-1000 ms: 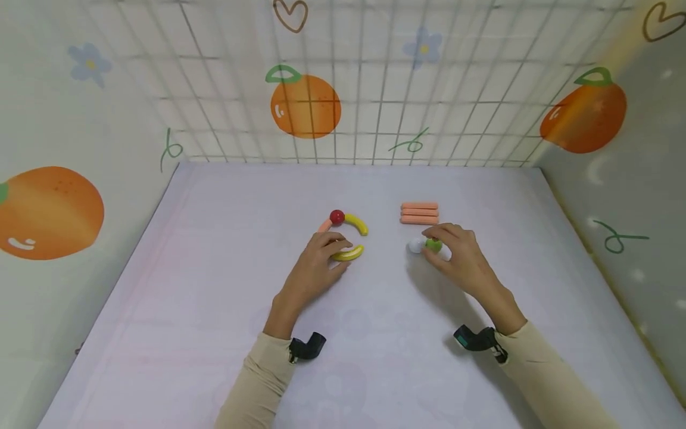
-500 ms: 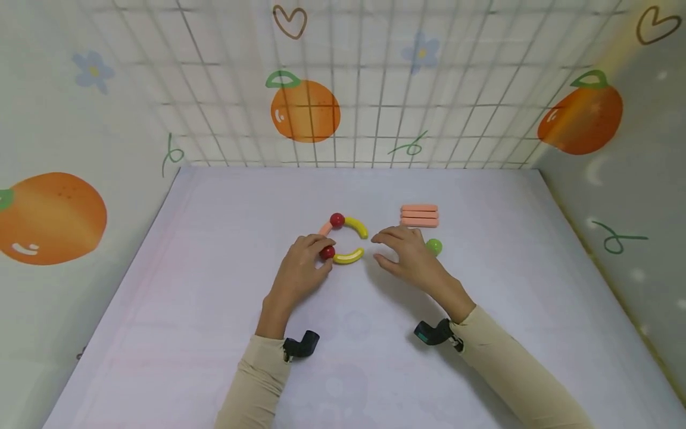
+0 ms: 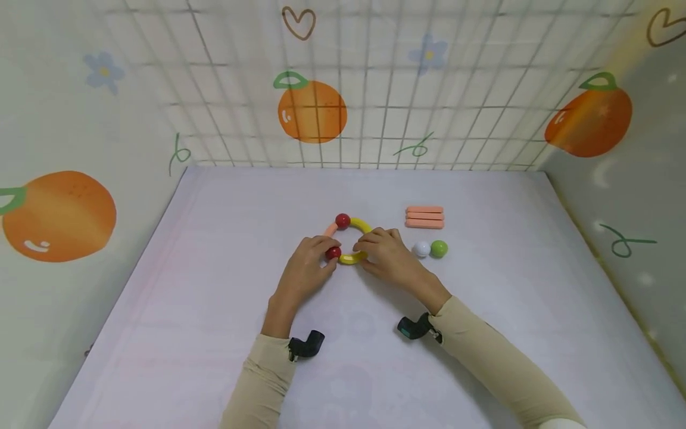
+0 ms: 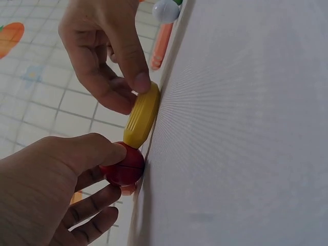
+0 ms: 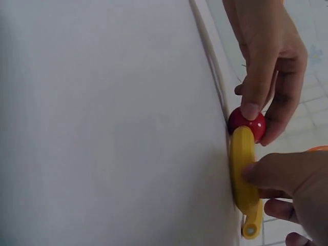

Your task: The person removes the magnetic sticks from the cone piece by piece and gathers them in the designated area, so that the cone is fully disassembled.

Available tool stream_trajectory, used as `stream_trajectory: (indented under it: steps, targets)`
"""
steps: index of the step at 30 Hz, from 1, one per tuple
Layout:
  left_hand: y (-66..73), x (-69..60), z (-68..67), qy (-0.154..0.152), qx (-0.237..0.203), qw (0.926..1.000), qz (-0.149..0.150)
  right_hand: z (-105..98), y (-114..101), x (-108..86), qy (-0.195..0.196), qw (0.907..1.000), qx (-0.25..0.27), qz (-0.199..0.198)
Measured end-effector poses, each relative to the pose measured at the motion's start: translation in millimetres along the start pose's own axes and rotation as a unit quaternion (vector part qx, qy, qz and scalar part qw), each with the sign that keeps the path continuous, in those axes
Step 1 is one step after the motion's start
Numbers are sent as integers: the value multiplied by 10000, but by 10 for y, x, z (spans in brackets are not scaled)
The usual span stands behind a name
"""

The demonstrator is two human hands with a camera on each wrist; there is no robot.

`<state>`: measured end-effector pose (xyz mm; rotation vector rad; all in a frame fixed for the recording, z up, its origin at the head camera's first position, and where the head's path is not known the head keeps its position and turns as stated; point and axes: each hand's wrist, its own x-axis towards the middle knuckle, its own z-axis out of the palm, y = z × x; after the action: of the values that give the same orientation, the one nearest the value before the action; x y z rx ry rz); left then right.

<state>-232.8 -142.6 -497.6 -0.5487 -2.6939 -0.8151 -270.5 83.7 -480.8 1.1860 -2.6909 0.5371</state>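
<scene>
**Hand and Part Positions: Ball-and-Rod Ring**

Left hand: holds the near red ball between thumb and fingers, in a narrow pinch. The ball sits at the near left of the partial ring.

Right hand: pinches the near yellow curved rod between thumb and fingers, close to the rod's right end. The rod's left end touches the near red ball.

Ring layout: the parts lie at the middle of the white table. The far red ball stands at the far left of the ring. A pink rod runs from it along the left side toward the near red ball; the left fingers hide part of its near end. The far yellow curved rod extends from the far red ball to the right and bends nearward. The right hand covers its near end in the head view; whether the two yellow rods touch cannot be told.

Loose parts: a white ball and a green ball lie just beside each other, right of the right hand. Three pink rods lie side by side on the far side of these balls.

Surroundings: a wall covering printed with oranges stands beyond the table.
</scene>
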Motion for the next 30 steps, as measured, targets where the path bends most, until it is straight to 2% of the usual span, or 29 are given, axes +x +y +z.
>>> stream_trajectory:
  steps: [8, 15, 22, 26, 30]
  targets:
    - [7, 8, 15, 2, -117, 9999, 50, 33, 2, 5, -74, 9975, -539, -449]
    - [1, 11, 30, 70, -35, 9998, 188, -17, -40, -49, -1, 9965, -629, -554]
    - [-6, 1, 42, 136, -66, 9999, -25, -230, -95, -298, 130, 9986, -201, -464]
    - [-8, 13, 44, 166, -28, 9998, 51, -400, -87, -461, 461, 9984, -72, -322]
    - [4, 20, 40, 124, 17, 9999, 7, -543, -34, -658, 890, 9952, -191, -350]
